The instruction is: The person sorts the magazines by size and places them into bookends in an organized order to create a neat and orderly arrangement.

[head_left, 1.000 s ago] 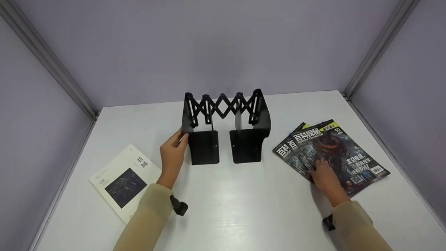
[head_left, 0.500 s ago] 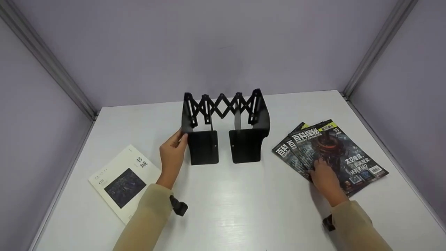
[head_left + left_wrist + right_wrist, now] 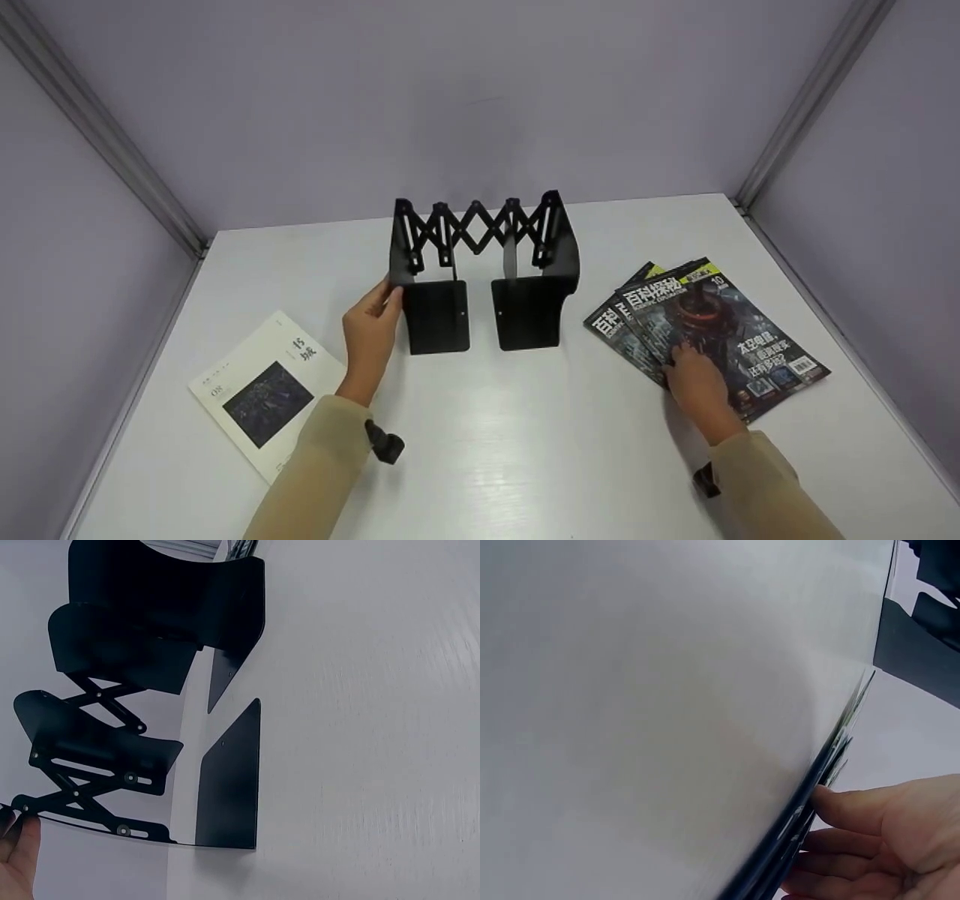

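A black expandable bookend with a scissor lattice stands at the middle back of the table. My left hand pinches the edge of its left end panel, thumb on the near side; in the left wrist view the fingers show at that panel's edge. At the right lies a fanned stack of magazines with dark covers. My right hand rests on the top one, fingers on the cover. In the right wrist view its thumb touches the stack's edge, with the other fingers loosely extended over the cover.
A cream booklet with a dark square picture lies at the left, partly under my left forearm. Purple-grey walls enclose the white table at the back and sides. Each wrist wears a small black camera.
The top magazine has slid slightly left over the others, with my right hand moving along with it. My left hand and the bookend hold their place.
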Demonstrator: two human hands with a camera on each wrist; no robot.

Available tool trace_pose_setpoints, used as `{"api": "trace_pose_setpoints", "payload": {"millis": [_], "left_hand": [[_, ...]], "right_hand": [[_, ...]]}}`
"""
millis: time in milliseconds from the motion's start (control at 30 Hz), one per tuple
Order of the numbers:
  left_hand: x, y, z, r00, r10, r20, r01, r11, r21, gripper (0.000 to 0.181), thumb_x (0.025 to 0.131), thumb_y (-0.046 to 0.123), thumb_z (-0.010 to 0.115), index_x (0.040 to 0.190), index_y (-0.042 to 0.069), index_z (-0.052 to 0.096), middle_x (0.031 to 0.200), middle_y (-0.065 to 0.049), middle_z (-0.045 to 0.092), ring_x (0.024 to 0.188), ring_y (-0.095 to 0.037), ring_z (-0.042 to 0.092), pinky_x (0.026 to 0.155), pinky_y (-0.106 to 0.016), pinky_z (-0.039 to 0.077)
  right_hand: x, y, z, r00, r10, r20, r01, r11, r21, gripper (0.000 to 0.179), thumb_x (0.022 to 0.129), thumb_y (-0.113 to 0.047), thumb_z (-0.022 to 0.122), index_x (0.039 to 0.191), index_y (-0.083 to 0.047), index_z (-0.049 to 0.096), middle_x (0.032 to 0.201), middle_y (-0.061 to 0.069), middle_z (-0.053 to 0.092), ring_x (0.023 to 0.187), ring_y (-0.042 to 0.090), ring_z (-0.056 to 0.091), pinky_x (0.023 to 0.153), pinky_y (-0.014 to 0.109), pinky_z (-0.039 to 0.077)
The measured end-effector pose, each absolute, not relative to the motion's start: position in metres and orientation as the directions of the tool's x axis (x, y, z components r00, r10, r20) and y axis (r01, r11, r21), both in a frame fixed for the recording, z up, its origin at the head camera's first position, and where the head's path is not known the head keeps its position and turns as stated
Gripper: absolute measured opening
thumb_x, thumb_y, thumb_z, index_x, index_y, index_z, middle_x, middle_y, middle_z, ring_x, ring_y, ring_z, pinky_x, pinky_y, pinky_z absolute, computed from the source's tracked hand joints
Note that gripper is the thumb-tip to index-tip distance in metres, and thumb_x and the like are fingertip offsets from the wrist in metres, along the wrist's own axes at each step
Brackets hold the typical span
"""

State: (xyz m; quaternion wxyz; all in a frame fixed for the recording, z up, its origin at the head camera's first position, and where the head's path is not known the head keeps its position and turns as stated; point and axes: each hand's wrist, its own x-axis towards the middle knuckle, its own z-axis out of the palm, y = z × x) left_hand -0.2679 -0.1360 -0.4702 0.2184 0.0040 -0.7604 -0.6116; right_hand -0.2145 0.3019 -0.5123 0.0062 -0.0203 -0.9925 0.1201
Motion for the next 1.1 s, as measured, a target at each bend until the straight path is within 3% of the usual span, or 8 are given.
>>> {"api": "trace_pose_setpoints", "payload": {"millis": [333, 500, 667, 800, 1100], "left_hand": [[-0.267, -0.136, -0.47, -0.899, -0.284, 0.335, 0.265, 0.258, 0.929, 0.032, 0.097, 0.011, 0.065, 0.127, 0.001, 0.065, 0.125, -0.015, 0.069, 0.114, -0.025, 0.068, 0.086, -0.013, 0.056], [-0.267, -0.135, -0.471, -0.898, -0.28, 0.339, 0.272, 0.253, 0.929, 0.031, 0.097, 0.01, 0.065, 0.126, 0.001, 0.066, 0.125, -0.016, 0.068, 0.115, -0.026, 0.068, 0.087, -0.014, 0.057], [-0.267, -0.136, -0.471, -0.895, -0.283, 0.346, 0.275, 0.263, 0.925, 0.031, 0.096, 0.01, 0.065, 0.126, 0.001, 0.066, 0.124, -0.016, 0.069, 0.113, -0.025, 0.069, 0.085, -0.012, 0.056], [-0.267, -0.137, -0.471, -0.895, -0.284, 0.345, 0.275, 0.257, 0.926, 0.031, 0.096, 0.01, 0.065, 0.126, 0.001, 0.066, 0.124, -0.016, 0.069, 0.114, -0.025, 0.068, 0.087, -0.015, 0.057], [-0.266, -0.135, -0.469, -0.891, -0.281, 0.356, 0.286, 0.262, 0.922, 0.032, 0.096, 0.008, 0.064, 0.127, -0.002, 0.064, 0.125, -0.019, 0.068, 0.114, -0.029, 0.068, 0.088, -0.017, 0.058]], "right_hand": [[-0.213, 0.301, -0.511, -0.999, 0.042, 0.033, 0.033, 0.967, -0.253, 0.023, 0.092, -0.002, 0.06, 0.107, 0.014, 0.065, 0.098, 0.036, 0.065, 0.085, 0.054, 0.064, 0.067, 0.062, 0.055], [-0.212, 0.302, -0.508, -0.999, 0.051, -0.01, 0.052, 0.964, -0.263, 0.014, 0.09, -0.002, 0.062, 0.095, 0.011, 0.065, 0.091, 0.034, 0.066, 0.081, 0.051, 0.065, 0.063, 0.059, 0.054], [-0.212, 0.304, -0.503, -0.997, 0.061, -0.052, 0.073, 0.96, -0.271, 0.01, 0.086, -0.003, 0.067, 0.083, 0.006, 0.066, 0.083, 0.028, 0.068, 0.07, 0.037, 0.064, 0.057, 0.051, 0.05], [-0.211, 0.304, -0.5, -0.995, 0.063, -0.075, 0.081, 0.961, -0.264, 0.009, 0.083, -0.002, 0.07, 0.083, 0.006, 0.068, 0.081, 0.026, 0.069, 0.066, 0.028, 0.058, 0.058, 0.048, 0.049], [-0.205, 0.305, -0.501, -0.998, 0.058, 0.02, 0.051, 0.964, -0.262, 0.005, 0.078, 0.005, 0.064, 0.076, 0.01, 0.065, 0.077, 0.032, 0.067, 0.066, 0.042, 0.064, 0.056, 0.055, 0.053]]}}
